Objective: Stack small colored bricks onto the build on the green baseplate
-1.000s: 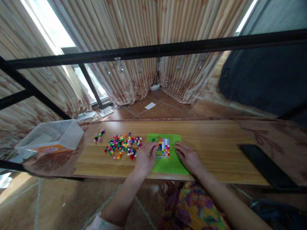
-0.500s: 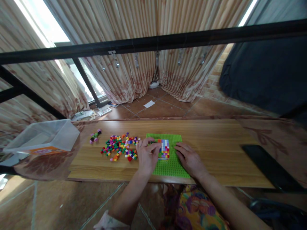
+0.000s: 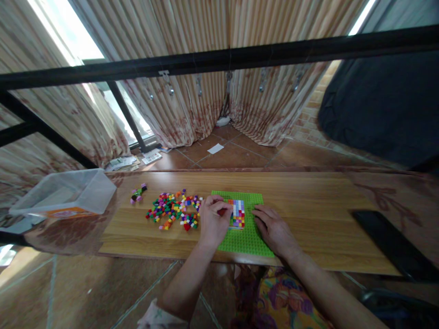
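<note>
A green studded baseplate (image 3: 250, 242) lies on the wooden board, bearing a block of small coloured bricks (image 3: 239, 212) set close together in rows. Over the left side of that block is my left hand (image 3: 214, 221), thumb and forefinger pinched together at the bricks. Whatever sits between those fingertips is hidden or too small to name. My right hand (image 3: 272, 228) rests on the baseplate's right edge, its fingers loosely stretched and holding nothing. Just left of my left hand spreads a loose pile of coloured bricks (image 3: 171, 208).
A small separate cluster of bricks (image 3: 138, 193) lies farther left on the wooden board (image 3: 308, 201). Beyond it stands a clear plastic bin (image 3: 99, 192). A dark flat object (image 3: 387, 242) lies at the right end. A black metal bar (image 3: 212, 61) crosses in front of the curtains.
The whole view has shifted slightly, so everything appears a little farther right. My left hand stays pinched over the brick block, and my right hand keeps its place on the baseplate's edge.
</note>
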Available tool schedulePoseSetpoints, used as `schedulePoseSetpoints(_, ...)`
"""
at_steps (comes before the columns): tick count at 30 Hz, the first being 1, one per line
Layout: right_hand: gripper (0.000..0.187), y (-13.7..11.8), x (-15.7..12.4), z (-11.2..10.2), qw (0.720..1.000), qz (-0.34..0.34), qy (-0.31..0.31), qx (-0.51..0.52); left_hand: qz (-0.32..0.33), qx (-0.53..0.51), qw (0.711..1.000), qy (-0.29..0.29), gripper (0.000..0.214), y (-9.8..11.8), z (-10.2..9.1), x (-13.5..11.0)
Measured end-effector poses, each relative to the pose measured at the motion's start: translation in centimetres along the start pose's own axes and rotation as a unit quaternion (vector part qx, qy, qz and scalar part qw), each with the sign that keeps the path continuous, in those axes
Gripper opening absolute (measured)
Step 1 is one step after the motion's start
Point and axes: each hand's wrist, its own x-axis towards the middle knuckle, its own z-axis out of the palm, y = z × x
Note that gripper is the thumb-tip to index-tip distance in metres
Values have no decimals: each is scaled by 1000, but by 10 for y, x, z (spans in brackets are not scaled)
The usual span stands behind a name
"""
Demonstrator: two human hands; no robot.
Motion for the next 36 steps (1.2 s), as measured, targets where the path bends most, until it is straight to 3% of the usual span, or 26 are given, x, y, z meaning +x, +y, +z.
schedulePoseSetpoints(8, 30, 3, -1, 2, 1000, -17, 1, -20, 50, 129, 989, -45, 17, 8, -7, -3)
schedulePoseSetpoints(16, 29, 3, 0, 3, 1000, -24, 9, -10, 33, 34, 998, -33, 21, 4, -21, -9)
schedulePoseSetpoints(21, 31, 6, -3, 4, 999, -32, 9, -35, -1, -5, 999, 38, 22, -17, -56, -33)
schedulePoseSetpoints(26, 36, 18, -8, 9, 997, -51, 12, -59, -105, 65, 987, 107, 21, -62, -113, -66)
schedulePoseSetpoints(29, 38, 25, -10, 12, 996, -60, 13, -59, -159, 129, 973, 102, 20, -79, -138, -75)
schedulePoseSetpoints(32, 39, 29, -11, 12, 995, -65, 11, -68, -173, 171, 967, 83, 21, -87, -146, -74)
schedulePoseSetpoints(36, 39, 27, -11, 11, 994, -75, 15, -77, -154, 202, 965, 65, 23, -91, -140, -66)
